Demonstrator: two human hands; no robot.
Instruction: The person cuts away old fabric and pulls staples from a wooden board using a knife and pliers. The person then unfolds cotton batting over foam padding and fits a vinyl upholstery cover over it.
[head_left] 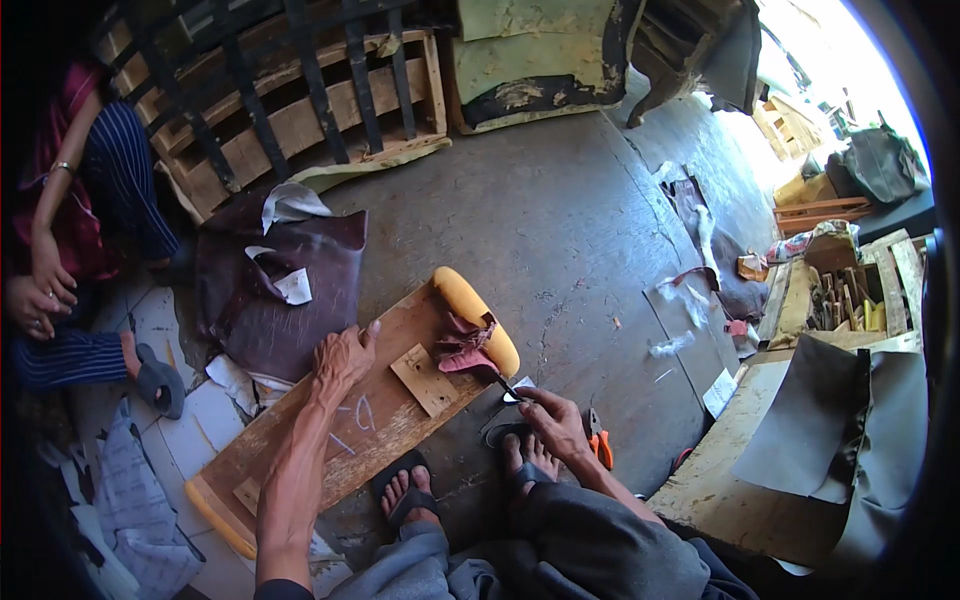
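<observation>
The wooden board (390, 435) lies slantwise under the left forearm, its foam-padded end (475, 318) just beyond the right hand (557, 424). It looks solid and stiff, probably fairly heavy for its length, so its long edges should give the firmest hold; the yellow foam would likely dent or tear if gripped hard. The crumpled maroon flap (468, 350) on that end, ahead of the right hand, seems thin and limp, best taken by its loose folds. The left hand (345, 358) is half curled at the board's far edge, though I cannot tell whether it clasps the wood or only rests there. The right hand pinches a slim dark tool (510, 388) pointed at the flap; it may be a blade or a screwdriver, but it is too small to make out. The tool's handle is mostly covered by the fingers, the left forearm hides part of the board's near end, and what supports the board underneath is out of sight.
</observation>
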